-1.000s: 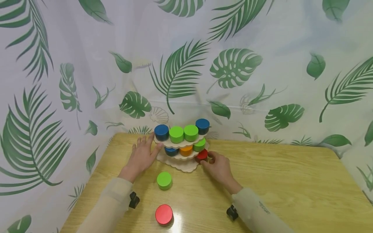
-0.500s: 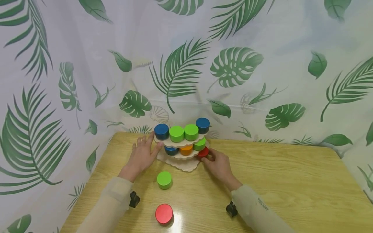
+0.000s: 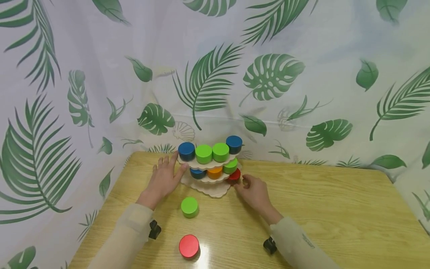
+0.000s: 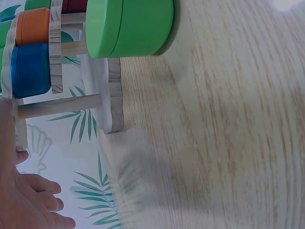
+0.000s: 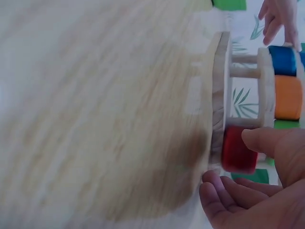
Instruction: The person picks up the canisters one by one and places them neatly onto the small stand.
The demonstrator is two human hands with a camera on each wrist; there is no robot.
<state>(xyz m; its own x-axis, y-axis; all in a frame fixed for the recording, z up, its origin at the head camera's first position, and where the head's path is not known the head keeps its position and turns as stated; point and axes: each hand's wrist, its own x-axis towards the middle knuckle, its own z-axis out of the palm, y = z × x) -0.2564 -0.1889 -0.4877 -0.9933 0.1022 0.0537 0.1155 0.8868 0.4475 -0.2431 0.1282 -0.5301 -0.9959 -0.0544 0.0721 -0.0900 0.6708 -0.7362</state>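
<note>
A three-tier wooden stand [image 3: 215, 189] with scalloped edges stands near the back of the table. On its bottom tier, at the right end, is a red round block [image 3: 234, 175]. My right hand [image 3: 253, 192] is beside that block; its thumb overlaps the block's face in the right wrist view, and the loosely bent fingers [image 5: 228, 195] lie apart from its side. My left hand [image 3: 162, 183] rests against the left edge of the stand's top tier, fingers spread. The middle tier bears blue, orange [image 3: 215, 172] and green blocks; on top are two green between two blue [image 3: 186, 151].
A loose green block [image 3: 189, 207] lies on the table in front of the stand. Nearer the front is another red block [image 3: 189, 246]. A leaf-patterned cloth [image 3: 215, 74] hangs right behind the table [image 3: 336, 209].
My right hand has drawn slightly right from the red block, its index finger now apart from it. The red block stays on the bottom tier. My left hand keeps its place.
</note>
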